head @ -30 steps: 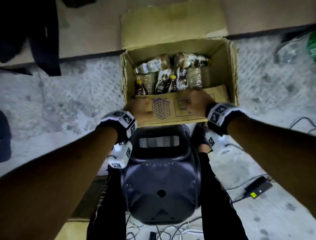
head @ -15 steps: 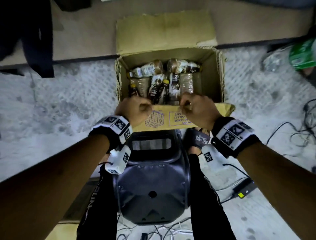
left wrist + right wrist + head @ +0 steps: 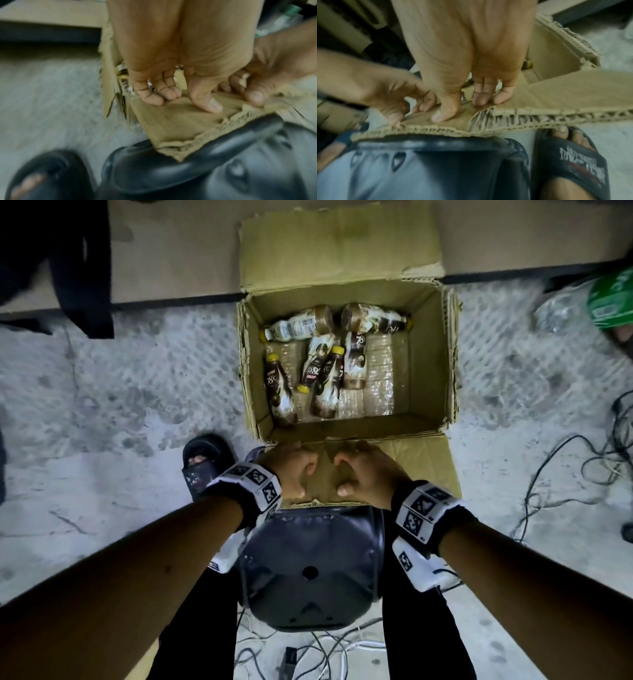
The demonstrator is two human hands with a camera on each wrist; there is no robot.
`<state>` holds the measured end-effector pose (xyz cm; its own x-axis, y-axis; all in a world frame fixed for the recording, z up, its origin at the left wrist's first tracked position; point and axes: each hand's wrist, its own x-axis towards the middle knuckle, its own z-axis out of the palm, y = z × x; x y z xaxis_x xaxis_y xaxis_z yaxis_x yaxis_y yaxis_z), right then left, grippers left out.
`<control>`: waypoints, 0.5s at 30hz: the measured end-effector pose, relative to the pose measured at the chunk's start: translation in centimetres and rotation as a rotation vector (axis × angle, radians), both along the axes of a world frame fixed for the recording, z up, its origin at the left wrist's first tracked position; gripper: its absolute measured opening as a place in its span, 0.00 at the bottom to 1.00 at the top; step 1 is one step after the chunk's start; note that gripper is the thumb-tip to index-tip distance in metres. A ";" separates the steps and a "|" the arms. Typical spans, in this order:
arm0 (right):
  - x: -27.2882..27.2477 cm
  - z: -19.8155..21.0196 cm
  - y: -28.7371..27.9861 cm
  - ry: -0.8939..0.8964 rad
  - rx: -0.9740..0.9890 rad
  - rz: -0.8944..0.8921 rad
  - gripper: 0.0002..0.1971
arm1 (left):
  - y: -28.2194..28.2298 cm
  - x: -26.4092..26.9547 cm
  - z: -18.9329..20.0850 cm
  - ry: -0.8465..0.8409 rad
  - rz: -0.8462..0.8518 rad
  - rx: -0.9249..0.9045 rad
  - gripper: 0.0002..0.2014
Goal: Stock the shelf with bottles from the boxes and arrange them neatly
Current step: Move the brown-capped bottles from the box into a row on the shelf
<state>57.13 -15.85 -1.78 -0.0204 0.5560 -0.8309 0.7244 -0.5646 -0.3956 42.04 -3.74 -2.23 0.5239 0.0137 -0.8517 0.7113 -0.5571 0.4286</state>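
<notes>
- The box (image 3: pixel 428 364) sits open on the floor (image 3: pixel 102 405), its far flap (image 3: pixel 339 248) standing up against a low ledge.
- Bottles (image 3: pixel 322 364) lie on their sides in the box's left and middle part, brown with yellow caps; two lie crosswise at the far wall, the others lengthwise over a layer of clear wrapped bottles.
- The near flap (image 3: pixel 418 463) is folded out towards the person and lies over the front edge of a dark stool (image 3: pixel 308 570).
- The left hand (image 3: pixel 291 470) grips the flap near its left end, fingers (image 3: pixel 154 94) curled onto its upper face and thumb pressing the cardboard.
- The right hand (image 3: pixel 366 474) grips the same flap just beside the left, thumb on top and fingers (image 3: pixel 481 97) curled at the fold; the flap's edge is frayed there.
- The two hands are close together but not touching.
- A sandal (image 3: pixel 202 463) on the person's foot stands left of the stool; the right wrist view shows another at the right.
- Cables (image 3: pixel 582 460) trail over the floor at the right.
</notes>
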 end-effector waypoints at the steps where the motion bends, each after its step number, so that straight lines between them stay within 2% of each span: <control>1: -0.1 0.2 0.1 -0.013 0.005 0.046 0.27 | 0.1 0.3 0.2 0.010 -0.070 0.015 0.18; 4: -0.5 1.1 0.6 -0.058 0.030 0.254 0.32 | -0.2 0.5 0.2 0.006 -0.219 0.040 0.23; 6: -1.2 1.5 0.9 -0.081 0.005 0.370 0.41 | -1.3 -0.2 -0.8 0.007 -0.301 0.085 0.34; 8: -1.6 1.7 1.5 -0.046 -0.032 0.397 0.44 | -2.1 -0.5 -1.8 0.064 -0.277 0.108 0.42; 9: -1.4 1.4 2.2 0.001 -0.039 0.360 0.40 | -1.8 0.1 -2.1 0.086 -0.232 0.065 0.38; 11: 0.1 0.9 4.0 0.147 -0.014 0.169 0.24 | -0.6 2.0 -2.6 0.060 -0.089 -0.045 0.24; 12: 0.9 0.7 5.1 0.205 -0.015 0.013 0.16 | 0.3 3.1 -2.9 0.006 0.026 -0.051 0.17; 14: 3.0 -0.8 7.2 0.185 -0.014 -0.357 0.06 | 2.8 5.1 -4.1 -0.072 0.278 0.037 0.07; 15: 4.2 -2.0 8.0 0.124 -0.025 -0.520 0.04 | 4.2 5.8 -4.6 -0.032 0.380 0.102 0.05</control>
